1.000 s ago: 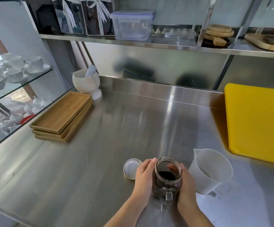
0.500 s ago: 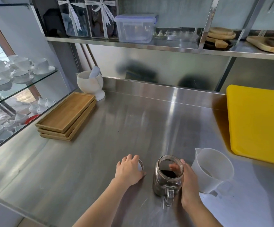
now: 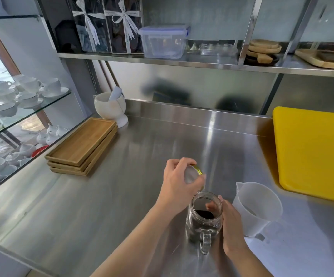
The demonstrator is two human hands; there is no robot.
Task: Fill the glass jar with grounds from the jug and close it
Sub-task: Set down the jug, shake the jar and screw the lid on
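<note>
We stand at a steel counter (image 3: 106, 200) in a kitchen, with a metal shelf above it, wooden trays (image 3: 82, 145) at the left and a yellow board (image 3: 314, 148) at the right. The glass jar (image 3: 204, 217) stands upright near the front edge, its mouth open and its handle turned toward us. Dark grounds lie inside it. Our right hand (image 3: 232, 226) is wrapped around the right side of the jar and steadies it. Our left hand (image 3: 179, 183) pinches the lid (image 3: 194, 174) by its rim with the fingertips and holds it tilted in the air, just behind and above the jar mouth, not yet on it. The white jug (image 3: 257, 208) stands just beside the jar at the right.

We judge that the jar is stiff, smooth and fragile, and rather heavy with the grounds, so a full grip on the body is safer than the thin handle. The lid looks light, thin and rigid. We think it must sit level on the mouth before turning, or the thread may catch crooked.
</note>
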